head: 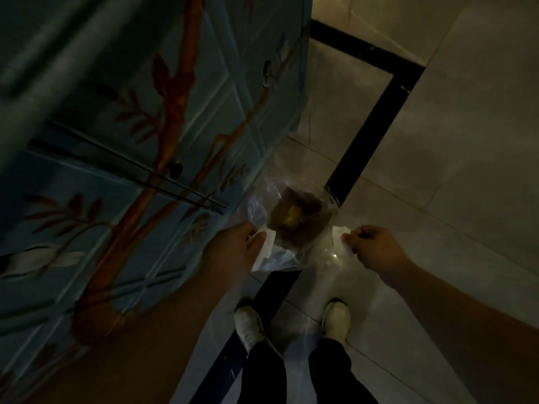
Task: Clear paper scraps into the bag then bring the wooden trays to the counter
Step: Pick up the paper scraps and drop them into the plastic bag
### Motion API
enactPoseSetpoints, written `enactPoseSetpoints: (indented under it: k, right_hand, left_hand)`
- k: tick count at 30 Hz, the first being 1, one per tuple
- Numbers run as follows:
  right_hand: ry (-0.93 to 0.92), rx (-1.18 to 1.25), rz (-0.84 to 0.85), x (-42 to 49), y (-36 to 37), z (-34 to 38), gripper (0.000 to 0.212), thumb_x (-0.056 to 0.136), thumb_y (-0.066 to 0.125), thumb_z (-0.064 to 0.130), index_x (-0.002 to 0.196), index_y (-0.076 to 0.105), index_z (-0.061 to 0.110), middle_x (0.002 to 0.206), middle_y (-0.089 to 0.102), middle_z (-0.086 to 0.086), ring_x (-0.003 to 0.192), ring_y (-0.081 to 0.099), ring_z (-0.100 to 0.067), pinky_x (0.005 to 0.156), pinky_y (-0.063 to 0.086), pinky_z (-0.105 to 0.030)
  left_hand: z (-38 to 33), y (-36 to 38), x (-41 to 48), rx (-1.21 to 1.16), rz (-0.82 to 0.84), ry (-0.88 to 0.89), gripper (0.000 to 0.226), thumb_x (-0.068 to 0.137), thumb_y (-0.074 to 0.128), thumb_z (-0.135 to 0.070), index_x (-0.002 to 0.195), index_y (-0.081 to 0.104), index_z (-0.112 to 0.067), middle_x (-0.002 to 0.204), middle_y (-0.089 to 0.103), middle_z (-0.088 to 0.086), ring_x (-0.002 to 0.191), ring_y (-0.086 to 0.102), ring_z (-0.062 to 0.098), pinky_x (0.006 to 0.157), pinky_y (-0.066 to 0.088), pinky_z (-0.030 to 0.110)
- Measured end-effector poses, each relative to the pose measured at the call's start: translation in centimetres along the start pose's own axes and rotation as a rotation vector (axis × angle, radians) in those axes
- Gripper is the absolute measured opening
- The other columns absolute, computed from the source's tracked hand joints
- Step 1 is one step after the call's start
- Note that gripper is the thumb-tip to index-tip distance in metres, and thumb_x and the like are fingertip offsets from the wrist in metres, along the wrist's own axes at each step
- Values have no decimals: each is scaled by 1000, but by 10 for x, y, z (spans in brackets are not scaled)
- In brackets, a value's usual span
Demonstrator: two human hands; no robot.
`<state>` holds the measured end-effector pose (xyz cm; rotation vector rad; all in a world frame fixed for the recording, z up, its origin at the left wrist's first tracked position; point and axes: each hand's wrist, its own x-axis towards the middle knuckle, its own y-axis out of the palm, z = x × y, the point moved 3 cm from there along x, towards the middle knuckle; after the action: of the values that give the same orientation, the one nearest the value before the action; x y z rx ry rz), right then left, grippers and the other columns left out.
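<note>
A clear plastic bag [313,258] hangs open between my two hands, low above the floor in dim light. Brown and yellowish scraps [294,220] lie in its bottom. My left hand [236,246] pinches the bag's left rim, where a pale strip of plastic or paper shows. My right hand [370,246] grips the right rim in a closed fist. No wooden trays are in view.
A tall blue cabinet [122,158] painted with brown branches stands close on my left, a small dark knob [175,168] on its door. The tiled floor [452,141] carries a black border stripe [376,123] running under the bag. My two white shoes [291,322] stand below.
</note>
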<state>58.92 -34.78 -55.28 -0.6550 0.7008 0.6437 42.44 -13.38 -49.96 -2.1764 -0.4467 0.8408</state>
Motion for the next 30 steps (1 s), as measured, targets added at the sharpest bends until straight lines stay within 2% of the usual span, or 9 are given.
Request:
enactPoseSetpoints:
  k: [8,11,14,17,19,22,23,27,30]
  right_hand:
    - [126,116,-30,107,72,-51,24,86,67,24,71,63,6,67,59,-15,52,51,-22,46,37,-26]
    - [90,79,-25,136,91,-57,24,86,67,22,68,61,8,65,57,-11,51,49,-18,45,35,-25]
    - [43,13,-19,156,102,-62,23,87,65,24,70,58,11,65,52,-6,56,45,-15,51,32,-25]
    - [37,-5,-14,161,104,-67,17,90,60,24,88,61,7,76,57,-9,59,49,-17,49,34,-25]
    - [41,1,30,154,104,-73,10,90,56,19,84,59,11,72,57,-5,55,50,-13,43,38,-21]
    - [59,8,47,139,103,-85,4,91,57,14,93,58,12,74,58,-4,56,54,-15,34,37,-13]
    - [76,10,39,134,101,-89,11,91,59,16,101,57,11,76,60,-5,59,57,-18,34,36,-13]
    - [73,-49,59,115,85,-88,28,88,63,25,113,55,14,84,64,-5,71,65,-21,52,47,-26]
    - [-70,-291,89,100,68,-72,40,88,62,33,125,52,19,108,62,-5,92,64,-25,75,49,-36]
  left_hand:
    - [64,102,79,15,66,0,26,91,53,-39,75,55,-19,75,64,1,70,60,20,61,48,33]
    - [75,128,98,14,72,26,26,92,52,-39,71,50,-23,59,50,-8,60,51,14,54,37,28]
    - [81,151,116,31,79,53,26,92,50,-39,73,51,-22,58,44,-10,62,50,16,53,35,28]
    - [85,168,127,73,124,57,26,93,48,-41,85,57,-18,71,56,-1,71,54,18,61,39,30]
    - [84,175,130,95,178,67,32,93,46,-43,98,61,-15,90,67,8,83,60,24,67,44,33]
    - [83,175,132,99,207,57,40,93,46,-45,114,59,-15,110,67,13,102,61,31,81,49,39]
    - [83,174,132,85,212,47,40,92,48,-44,118,58,-15,112,66,13,104,60,32,82,49,39]
    - [74,159,125,22,193,70,31,93,51,-34,108,60,-8,100,66,15,91,62,29,75,51,40]
    - [59,144,116,52,165,112,31,91,53,-34,108,58,-9,99,66,13,88,62,27,76,52,45]
